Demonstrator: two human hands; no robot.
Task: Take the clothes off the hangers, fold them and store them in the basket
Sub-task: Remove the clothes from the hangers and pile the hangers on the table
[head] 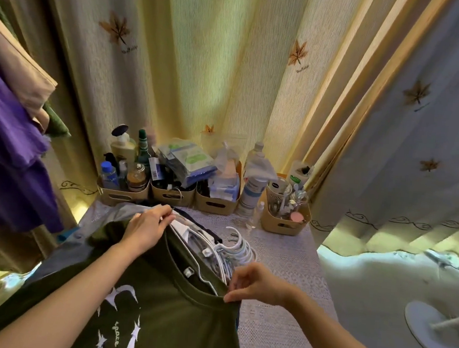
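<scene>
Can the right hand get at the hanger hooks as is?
Probably yes. The right hand pinches the green shirt collar beside the hooks, which lie exposed on the table with nothing over them. It would need to drop its grip first.

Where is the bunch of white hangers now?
In the head view, the white hangers lie mid-table, between both hands, behind the dark green T-shirt.

A T-shirt lies at the table's near edge, left of centre, with a stack of hangers just behind it toward the middle. The left hand grips the shirt's far side; the right hand pinches its right side. Four storage bins (packed with bottles) line the far edge. Hanging garments stand off the left edge.
</scene>
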